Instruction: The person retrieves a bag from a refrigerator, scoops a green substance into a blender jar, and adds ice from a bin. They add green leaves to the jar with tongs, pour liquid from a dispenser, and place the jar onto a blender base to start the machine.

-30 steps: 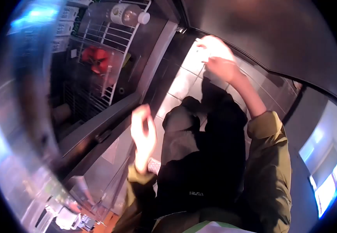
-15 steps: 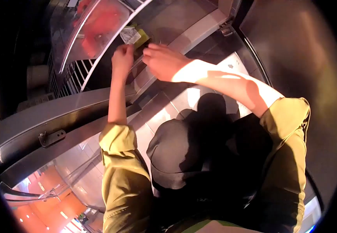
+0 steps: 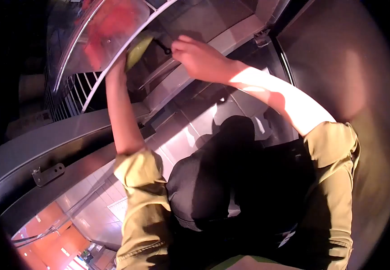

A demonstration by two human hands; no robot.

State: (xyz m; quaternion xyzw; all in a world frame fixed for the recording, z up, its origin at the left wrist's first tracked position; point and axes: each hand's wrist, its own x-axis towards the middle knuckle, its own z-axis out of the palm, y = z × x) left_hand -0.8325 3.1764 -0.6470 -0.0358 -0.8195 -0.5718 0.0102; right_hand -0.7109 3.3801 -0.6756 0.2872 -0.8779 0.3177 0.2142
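My left hand (image 3: 120, 64) reaches under the white rim of a wire shelf, where its fingers are hidden. Right beside it is a yellow-green item (image 3: 139, 53); whether the hand grips it is not visible. My right hand (image 3: 197, 56) is closed, fingers curled, just above the cabinet's lower ledge. A small black piece with a ring-like end (image 3: 167, 51) lies at its fingertips, between that hand and the yellow-green item. I cannot make out what, if anything, is inside the curled fingers.
On the wire shelf (image 3: 94, 88) at upper left sits a clear bin (image 3: 114, 31) with red contents. A metal door (image 3: 334, 67) stands open on the right. Below my arms are a tiled floor (image 3: 186, 137) and my dark-clothed knees. A hinge bracket (image 3: 49, 174) juts out at left.
My left hand has moved up and left, under the shelf rim. The yellow-green item has shifted left and its white label no longer shows. My right hand has moved slightly up and right.
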